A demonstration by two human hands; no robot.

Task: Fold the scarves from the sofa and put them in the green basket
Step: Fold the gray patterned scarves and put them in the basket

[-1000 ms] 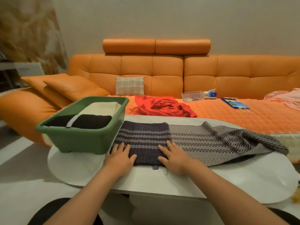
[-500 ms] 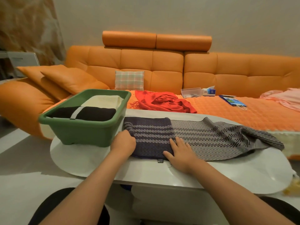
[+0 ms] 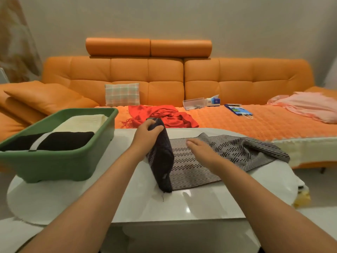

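1. The striped scarf lies across the middle of the bench and runs toward its right edge, where the far end is rumpled. Its dark end is raised on edge and stands up from the flat grey part.
2. The left hand has its grip pinched on the top of that dark end, thumb and fingers curled round the cloth, up near the far edge of the bench.
3. The right hand is flat over the grey part, just right of the raised end, with its grip spread and the fingers straight. I cannot tell whether the palm touches the cloth.
4. The green basket sits at the left end of the bench, near the scarf but apart from it. It holds a folded black scarf at the near side and a folded cream scarf behind it.
5. On the sofa beyond the far edge, a red scarf lies in a loose heap. A pink cloth is spread at the right end; I cannot tell whether it is a scarf.
6. My judgement is that the task is about half done. Two scarves are folded and in the basket. The third is mid-fold, with most of its length still flat, and it has yet to go in. The red one has not been started.
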